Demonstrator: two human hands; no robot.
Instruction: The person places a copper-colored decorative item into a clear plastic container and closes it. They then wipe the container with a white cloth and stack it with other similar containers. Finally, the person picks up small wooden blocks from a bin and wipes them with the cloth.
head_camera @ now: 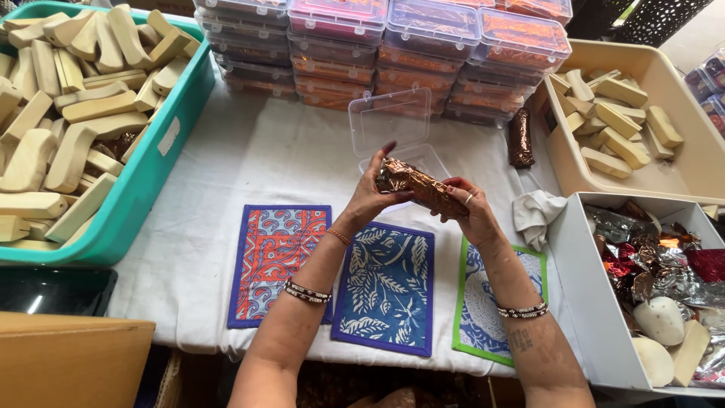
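Copper-brown foil-wrapped oblong bar [421, 189] is being held above the white-covered table [226, 166], between both hands and just in front of an open clear plastic hinged box [393, 128]. The left hand [371, 198] is closing its fingers and thumb round the bar's left end; the right hand [467, 211] is gripping the right end, its palm hiding the bar's underside there. What lies inside the foil cannot be made out.

Beneath the forearms, three patterned cloth mats are lying side by side: an orange-and-blue mat [276, 261], a dark blue leaf-print mat [389, 291], and a green-edged blue mat [483, 310] partly covered by the right forearm. A second foil-wrapped bar [520, 137] is standing beside a beige tray of pale wooden blocks [683, 177], which the right edge is cutting off. A teal crate of wooden blocks [162, 162] is running out of view at left. Stacked clear boxes with orange contents [423, 53] are lining the far side, their tops cropped. A white bin of crumpled foil wrappers [585, 302] is crowding the near right corner, beside a crumpled white cloth [535, 215].

Bare cloth is showing between the teal crate and the open box.
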